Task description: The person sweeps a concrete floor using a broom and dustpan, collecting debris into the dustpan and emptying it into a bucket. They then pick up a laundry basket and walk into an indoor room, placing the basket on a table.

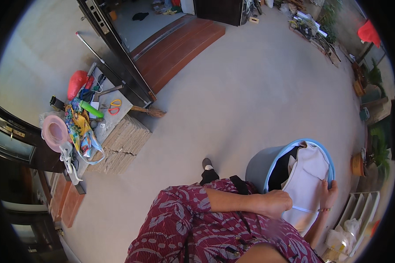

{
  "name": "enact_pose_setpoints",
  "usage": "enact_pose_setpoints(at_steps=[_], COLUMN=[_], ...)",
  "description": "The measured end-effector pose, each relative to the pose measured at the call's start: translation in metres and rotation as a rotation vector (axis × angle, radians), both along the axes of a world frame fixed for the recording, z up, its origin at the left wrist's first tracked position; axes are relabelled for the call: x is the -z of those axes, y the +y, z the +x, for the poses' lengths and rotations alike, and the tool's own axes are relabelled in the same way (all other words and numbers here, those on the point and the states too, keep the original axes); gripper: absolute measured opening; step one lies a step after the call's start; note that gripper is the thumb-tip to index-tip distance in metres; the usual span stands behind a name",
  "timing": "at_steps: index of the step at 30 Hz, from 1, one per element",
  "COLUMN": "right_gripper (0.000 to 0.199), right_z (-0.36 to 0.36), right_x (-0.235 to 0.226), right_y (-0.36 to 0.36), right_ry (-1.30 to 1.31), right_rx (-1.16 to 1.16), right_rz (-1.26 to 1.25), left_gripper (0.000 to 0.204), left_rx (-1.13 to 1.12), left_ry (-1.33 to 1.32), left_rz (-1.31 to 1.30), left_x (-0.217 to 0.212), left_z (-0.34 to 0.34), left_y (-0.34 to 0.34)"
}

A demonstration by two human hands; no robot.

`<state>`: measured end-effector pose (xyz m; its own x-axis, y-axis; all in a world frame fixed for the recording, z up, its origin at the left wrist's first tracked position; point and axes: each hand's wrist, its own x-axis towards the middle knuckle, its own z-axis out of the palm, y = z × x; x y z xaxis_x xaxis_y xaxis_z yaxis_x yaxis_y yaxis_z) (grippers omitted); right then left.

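A blue bucket (pixel 260 168) is tilted against my front at the right, its mouth turned toward me. Inside lie a white cloth (pixel 309 168) with a thin blue stripe and a dark cloth (pixel 280 170); the white one covers the near side of the mouth. My left hand (pixel 276 204) is closed in a fist at the near left side of the mouth, knuckles up, and whatever it grips is hidden. My right hand (pixel 329 193) is on the right side, fingers bent over the rim, a bracelet on its wrist.
At left, a stone-slab stack (pixel 123 147) carries orange-handled scissors (pixel 114 106), a pink basin (pixel 55 133) and a patterned cloth bag (pixel 79 125). A broom (pixel 149 111) juts from behind. Reddish steps (pixel 180 52) lead to a doorway. A white rack (pixel 357 210) and potted plants (pixel 360 162) line the right.
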<state>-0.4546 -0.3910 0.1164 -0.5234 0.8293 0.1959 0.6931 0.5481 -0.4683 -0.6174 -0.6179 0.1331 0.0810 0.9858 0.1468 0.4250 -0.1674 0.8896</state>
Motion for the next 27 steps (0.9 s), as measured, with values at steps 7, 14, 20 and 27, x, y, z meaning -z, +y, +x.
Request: enact_pose_setpoints(at_steps=[7, 14, 20, 27], right_gripper=[0.026, 0.028, 0.026, 0.025], right_z=[-0.104, -0.241, -0.377, -0.555], right_x=[0.005, 0.006, 0.033, 0.023], right_y=[-0.005, 0.026, 0.081, 0.143], right_ry=[0.014, -0.011, 0.035, 0.041], right_rx=[0.095, 0.113, 0.064, -0.098], right_rz=[-0.013, -0.013, -0.030, -0.093], left_gripper=[0.012, 0.012, 0.011, 0.010], left_rx=[0.127, 0.061, 0.000, -0.074], left_ry=[0.072, 0.068, 0.076, 0.098], left_rz=[0.014, -0.024, 0.001, -0.047], left_x=[-0.001, 0.015, 0.039, 0.029], left_z=[-0.124, -0.253, -0.381, -0.528], left_y=[0.017, 0.041, 0.084, 0.132])
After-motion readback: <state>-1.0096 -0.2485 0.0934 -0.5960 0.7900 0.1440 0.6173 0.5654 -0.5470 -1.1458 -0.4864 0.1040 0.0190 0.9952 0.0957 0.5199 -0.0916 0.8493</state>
